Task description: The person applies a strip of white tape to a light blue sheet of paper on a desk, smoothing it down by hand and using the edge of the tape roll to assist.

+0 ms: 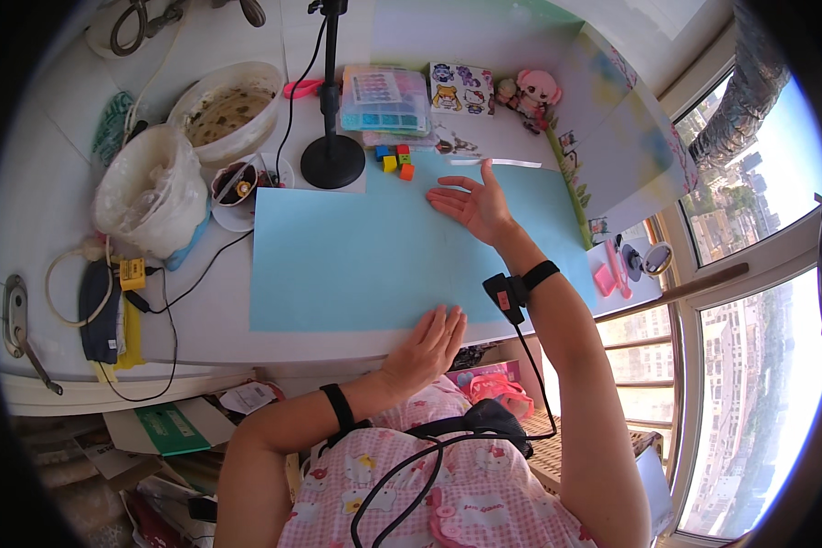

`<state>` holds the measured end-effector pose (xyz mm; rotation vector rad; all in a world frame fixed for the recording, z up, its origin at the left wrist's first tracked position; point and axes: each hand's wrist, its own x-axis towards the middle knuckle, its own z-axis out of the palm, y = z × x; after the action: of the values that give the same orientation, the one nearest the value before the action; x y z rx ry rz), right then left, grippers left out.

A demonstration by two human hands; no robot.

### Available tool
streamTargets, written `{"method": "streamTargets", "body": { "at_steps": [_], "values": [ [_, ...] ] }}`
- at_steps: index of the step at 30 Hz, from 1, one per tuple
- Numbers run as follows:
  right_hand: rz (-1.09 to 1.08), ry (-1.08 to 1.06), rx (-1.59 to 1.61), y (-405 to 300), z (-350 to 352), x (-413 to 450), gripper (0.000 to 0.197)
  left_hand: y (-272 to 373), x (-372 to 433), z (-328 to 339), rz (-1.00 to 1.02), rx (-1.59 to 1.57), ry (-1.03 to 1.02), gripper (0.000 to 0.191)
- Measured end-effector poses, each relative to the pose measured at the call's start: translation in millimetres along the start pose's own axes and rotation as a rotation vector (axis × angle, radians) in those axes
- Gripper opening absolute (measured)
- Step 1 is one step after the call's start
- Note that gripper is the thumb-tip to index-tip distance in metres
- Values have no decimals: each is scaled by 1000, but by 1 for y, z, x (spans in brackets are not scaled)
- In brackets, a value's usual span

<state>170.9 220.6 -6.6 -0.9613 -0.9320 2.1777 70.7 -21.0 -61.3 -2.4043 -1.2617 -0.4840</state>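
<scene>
My right hand [476, 207] is over the far right part of a light blue sheet [335, 260], palm turned up and to the left, thumb spread from the fingers, holding nothing. Just beyond its thumb lies a thin white strip [531, 164]. Several small coloured cubes [396, 161] are grouped to the left of that hand, at the sheet's far edge. My left hand [428, 348] rests flat across the near edge of the sheet and table, with straight fingers and nothing in its grasp. Both wrists wear black straps; the right one carries a small corded device [505, 296].
A black stand [332, 162] and stacked plastic bead boxes [383, 103] stand at the back. On the left are a lined bin [151, 192], a plastic basin [229, 109], a bowl [235, 183] and cables. A plush doll [538, 96] and a round mirror [656, 259] are right.
</scene>
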Motion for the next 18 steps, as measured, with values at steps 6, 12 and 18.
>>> {"method": "streamTargets", "body": {
  "at_steps": [6,12,18],
  "values": [
    [297,-93,-144,13,2,-54,92,4,-3,4,-33,-20,8,48],
    [279,-44,-146,0,1,-23,91,2,-3,0,-4,15,-7,48],
    [173,4,-114,-13,8,25,96,3,-3,1,11,20,-6,48]
  ]
}}
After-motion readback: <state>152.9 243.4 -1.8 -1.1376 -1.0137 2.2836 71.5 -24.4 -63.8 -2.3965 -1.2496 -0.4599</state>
